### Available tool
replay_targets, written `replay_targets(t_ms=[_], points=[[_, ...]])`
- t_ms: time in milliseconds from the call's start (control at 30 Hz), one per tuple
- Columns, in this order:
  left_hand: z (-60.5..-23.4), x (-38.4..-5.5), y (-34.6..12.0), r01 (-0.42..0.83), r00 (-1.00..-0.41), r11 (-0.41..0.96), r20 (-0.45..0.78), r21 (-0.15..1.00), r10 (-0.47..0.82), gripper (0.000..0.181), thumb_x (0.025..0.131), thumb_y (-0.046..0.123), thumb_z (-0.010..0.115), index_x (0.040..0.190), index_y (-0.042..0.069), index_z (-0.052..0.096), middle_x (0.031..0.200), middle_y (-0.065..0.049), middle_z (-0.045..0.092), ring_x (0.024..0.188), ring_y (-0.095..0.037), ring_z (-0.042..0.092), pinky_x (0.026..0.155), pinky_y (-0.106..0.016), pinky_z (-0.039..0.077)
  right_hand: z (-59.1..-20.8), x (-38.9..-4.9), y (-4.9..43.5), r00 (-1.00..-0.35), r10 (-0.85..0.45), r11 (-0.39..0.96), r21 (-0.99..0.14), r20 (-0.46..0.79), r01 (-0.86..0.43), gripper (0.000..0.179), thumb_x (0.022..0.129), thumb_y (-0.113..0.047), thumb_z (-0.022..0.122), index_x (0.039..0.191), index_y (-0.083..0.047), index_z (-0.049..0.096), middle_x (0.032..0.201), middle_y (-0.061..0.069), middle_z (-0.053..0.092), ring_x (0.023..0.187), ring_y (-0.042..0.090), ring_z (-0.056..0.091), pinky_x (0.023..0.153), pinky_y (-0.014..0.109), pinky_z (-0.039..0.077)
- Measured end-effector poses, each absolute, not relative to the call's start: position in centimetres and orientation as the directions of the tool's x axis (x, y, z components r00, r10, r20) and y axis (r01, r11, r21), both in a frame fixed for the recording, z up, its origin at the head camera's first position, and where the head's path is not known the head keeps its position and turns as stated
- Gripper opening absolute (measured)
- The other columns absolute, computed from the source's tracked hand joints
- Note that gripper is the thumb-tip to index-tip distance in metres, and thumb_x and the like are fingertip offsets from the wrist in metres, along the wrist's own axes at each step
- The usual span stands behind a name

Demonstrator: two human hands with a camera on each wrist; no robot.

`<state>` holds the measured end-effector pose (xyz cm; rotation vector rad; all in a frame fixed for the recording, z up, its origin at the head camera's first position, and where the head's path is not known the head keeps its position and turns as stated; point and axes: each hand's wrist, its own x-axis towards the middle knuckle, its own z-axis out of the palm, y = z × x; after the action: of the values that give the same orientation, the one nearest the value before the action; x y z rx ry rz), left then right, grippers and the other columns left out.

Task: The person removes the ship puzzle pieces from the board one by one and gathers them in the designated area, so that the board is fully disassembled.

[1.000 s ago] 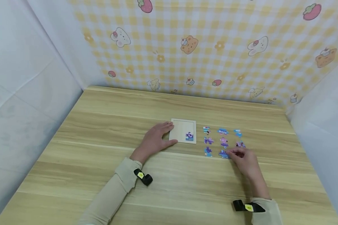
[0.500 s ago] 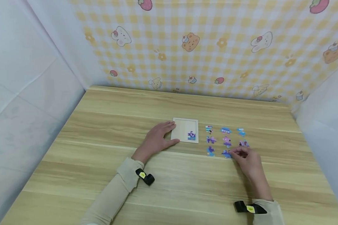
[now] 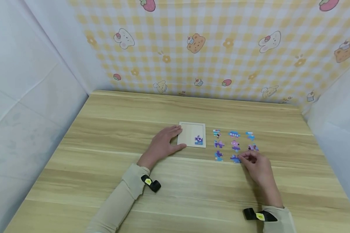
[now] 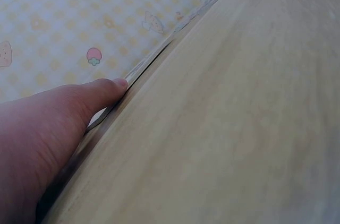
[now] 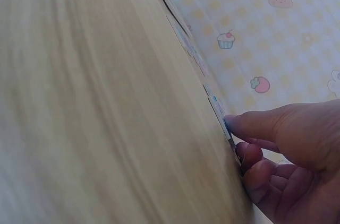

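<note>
A shallow square wooden puzzle board (image 3: 187,132) lies mid-table, with one purple-and-blue jigsaw piece (image 3: 198,140) in its lower right corner. My left hand (image 3: 161,143) rests against the board's left side, thumb and fingers spread and fairly straight. In the left wrist view the thumb (image 4: 109,91) touches the board's edge. To the right, my right hand (image 3: 258,166) pinches the right end of a blue-purple puzzle piece (image 3: 235,158), which lies low at the table. The right wrist view has the thumb (image 5: 255,125) on that piece and the other fingers curled; their contact with it is partly hidden.
Several loose puzzle pieces lie in rows right of the board, among them a blue one (image 3: 234,134), a pink one (image 3: 235,145) and a purple one (image 3: 219,144). A checked cloth (image 3: 210,61) hangs behind the wooden table (image 3: 180,194).
The head view has shifted slightly, so the table and hands sit a little further right in frame. Both hands keep nearly the same places at the board and the piece.
</note>
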<state>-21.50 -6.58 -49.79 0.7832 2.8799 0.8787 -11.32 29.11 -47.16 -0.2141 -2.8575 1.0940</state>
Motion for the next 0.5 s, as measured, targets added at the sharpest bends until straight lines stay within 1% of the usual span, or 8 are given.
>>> replay_targets(t_ms=[367, 500], points=[[-49.91, -21.62, -6.43, 0.44, -0.88, 0.72, 0.1, 0.537, 0.463, 0.078, 0.093, 0.06, 0.069, 0.153, 0.014, 0.052, 0.162, 0.002, 0.043, 0.152, -0.021, 0.034, 0.126, -0.043, 0.026, -47.46, -11.22, 29.36, -0.987, 0.152, 0.736, -0.673, 0.051, 0.078, 0.012, 0.099, -0.013, 0.072, 0.099, -0.002, 0.076, 0.091, 0.009, 0.07, 0.077, 0.018, 0.055, 0.062, 0.02, 0.045], [-49.91, -21.61, -6.67, 0.433, -0.883, 0.725, 0.09, 0.536, 0.46, 0.079, 0.093, 0.062, 0.068, 0.154, 0.015, 0.05, 0.162, 0.003, 0.042, 0.153, -0.021, 0.033, 0.126, -0.043, 0.026, -47.53, -11.23, 29.13, -0.98, 0.184, 0.709, -0.7, 0.071, 0.083, 0.013, 0.1, -0.011, 0.07, 0.1, 0.001, 0.074, 0.094, 0.013, 0.071, 0.081, 0.017, 0.061, 0.063, 0.016, 0.048]])
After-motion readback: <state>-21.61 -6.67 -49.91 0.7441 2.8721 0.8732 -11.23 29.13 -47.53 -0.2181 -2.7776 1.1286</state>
